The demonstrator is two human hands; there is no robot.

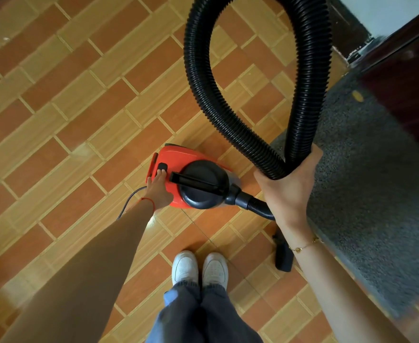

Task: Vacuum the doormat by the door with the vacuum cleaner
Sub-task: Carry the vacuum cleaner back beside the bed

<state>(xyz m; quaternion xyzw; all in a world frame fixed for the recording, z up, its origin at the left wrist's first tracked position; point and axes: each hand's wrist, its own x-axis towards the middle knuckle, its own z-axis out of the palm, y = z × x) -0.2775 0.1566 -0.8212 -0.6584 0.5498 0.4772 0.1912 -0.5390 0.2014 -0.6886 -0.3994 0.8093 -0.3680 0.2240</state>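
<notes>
Two hands busy: left hand [159, 188] flat, straight fingers pressing the black button [162, 167] on the red vacuum cleaner [193, 180] at frame centre; right hand [288, 188] grips the looped black hose [309, 70]. Grey doormat [366, 194] lies right of frame, beside the dark door [406, 78]. Nozzle [283, 256] on the tiled floor [67, 120] near white shoes [199, 268].

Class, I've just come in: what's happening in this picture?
A person stands on a tiled floor over a red vacuum. The left hand presses a black button on it with straight fingers. The right hand grips the looped hose. The nozzle lies on the floor beside the grey doormat, not on it yet.
</notes>
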